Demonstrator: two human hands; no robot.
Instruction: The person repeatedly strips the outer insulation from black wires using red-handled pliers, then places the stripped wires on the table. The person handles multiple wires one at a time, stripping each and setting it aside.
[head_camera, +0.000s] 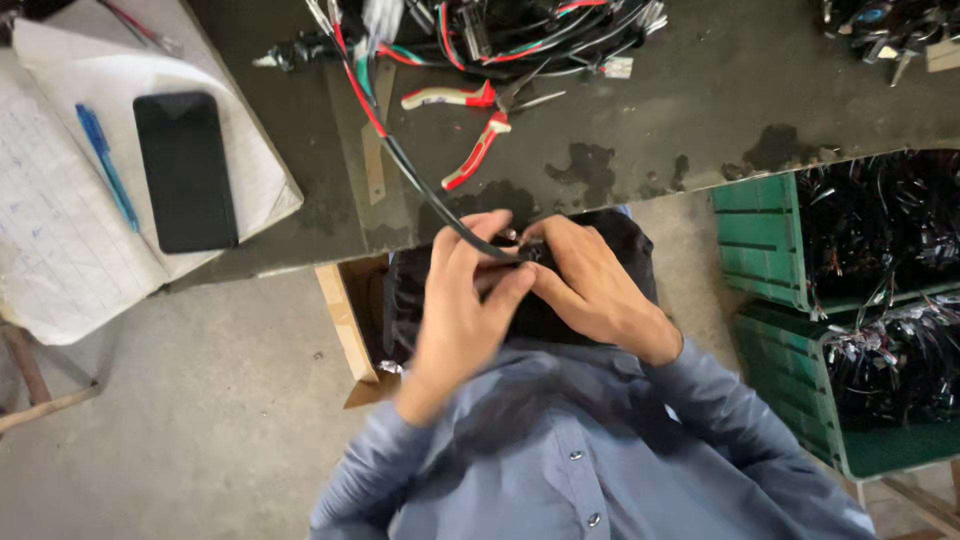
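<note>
Just below frame centre, both hands pinched together on one black cable (420, 180): left hand (462, 310) and right hand (590, 290), each grip narrow around its end, likely braced close to the body for steadiness. Running from there up to the wire bundle (500, 35) at top centre of the dark bench (700, 100). Elsewhere: one red-handled pliers (478, 120), one phone (185, 170), one blue pen (105, 165), two green crates (760, 250).

Blue-grey button-up shirt (580, 450), long sleeves, small round buttons, bare hands
</note>
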